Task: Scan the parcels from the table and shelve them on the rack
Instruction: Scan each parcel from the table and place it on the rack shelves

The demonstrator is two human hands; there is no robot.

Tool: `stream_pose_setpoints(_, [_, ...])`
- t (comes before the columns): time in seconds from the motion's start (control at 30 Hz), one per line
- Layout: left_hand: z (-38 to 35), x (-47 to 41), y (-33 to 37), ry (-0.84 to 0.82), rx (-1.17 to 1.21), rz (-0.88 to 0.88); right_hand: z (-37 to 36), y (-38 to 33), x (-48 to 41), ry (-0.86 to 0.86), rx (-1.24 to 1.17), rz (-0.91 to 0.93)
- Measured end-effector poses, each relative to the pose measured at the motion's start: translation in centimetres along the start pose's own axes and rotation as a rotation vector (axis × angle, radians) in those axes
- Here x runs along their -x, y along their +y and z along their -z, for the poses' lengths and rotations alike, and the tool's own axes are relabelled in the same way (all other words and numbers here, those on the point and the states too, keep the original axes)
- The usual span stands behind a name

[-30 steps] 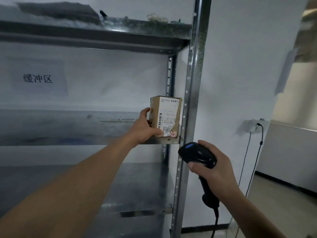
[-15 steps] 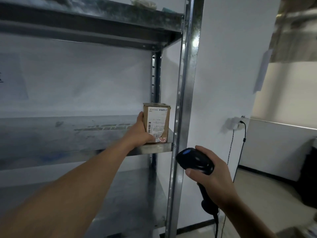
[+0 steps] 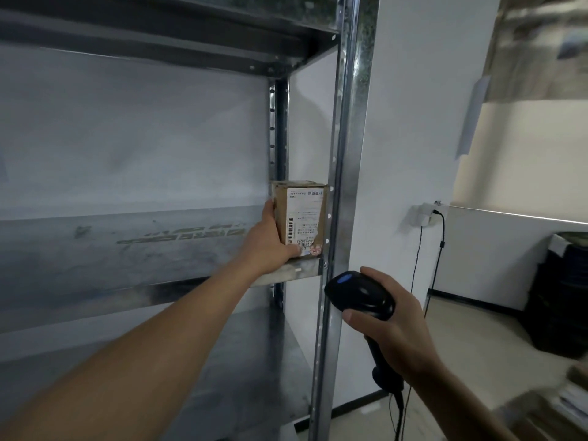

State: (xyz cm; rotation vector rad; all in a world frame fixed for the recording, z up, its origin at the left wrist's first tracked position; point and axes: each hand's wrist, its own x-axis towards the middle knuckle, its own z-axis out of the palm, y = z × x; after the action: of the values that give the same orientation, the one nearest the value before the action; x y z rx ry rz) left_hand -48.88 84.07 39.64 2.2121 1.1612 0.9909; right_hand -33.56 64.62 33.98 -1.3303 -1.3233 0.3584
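Note:
A small brown cardboard parcel (image 3: 302,214) with a white shipping label stands upright on the middle shelf (image 3: 159,249) of the metal rack, at its right end beside the front upright. My left hand (image 3: 270,241) grips the parcel from its left side, thumb across the lower front. My right hand (image 3: 386,332) holds a black barcode scanner (image 3: 359,294) by its handle, below and right of the parcel, in front of the rack's upright post (image 3: 343,186). The scanner's cable hangs down from the handle.
The rack has an upper shelf (image 3: 159,36) and a lower shelf (image 3: 248,377). A white wall stands right of it with a socket and plugged cable (image 3: 426,214). Dark stacked items (image 3: 563,297) sit on the floor at the right.
The parcel has gone from the shelf's front edge deeper onto the shelf, with my left hand still on it. The view has swung right. My right hand keeps the scanner in about the same place.

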Motion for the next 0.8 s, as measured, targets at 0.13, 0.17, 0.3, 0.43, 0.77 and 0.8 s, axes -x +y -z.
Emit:
stream_pose_setpoints(0.13, [0.0,0.4,0.1,0.014,-0.029,-0.022,-0.2,-0.3,0.3,0.011,0.002,0.011])
stream_pose_setpoints(0.17, [0.0,0.5,0.1,0.018,-0.037,-0.024,-0.2,-0.3,0.3,0.014,0.006,0.012])
stream_pose_setpoints(0.3, [0.4,1.4,0.4,0.024,-0.064,-0.014,0.0,-0.2,0.7,0.034,0.007,0.013])
stream_pose_setpoints(0.43, [0.8,3.2,1.4,0.055,-0.090,-0.002,0.7,0.1,1.8,0.046,-0.002,-0.005])
stream_pose_setpoints(0.77, [-2.0,9.8,4.7,0.178,-0.070,0.035,6.2,0.3,7.1,0.015,-0.021,-0.035])
stream_pose_setpoints(0.8, [-2.5,10.8,5.3,0.170,-0.075,0.035,7.1,0.3,7.8,0.013,-0.026,-0.041])
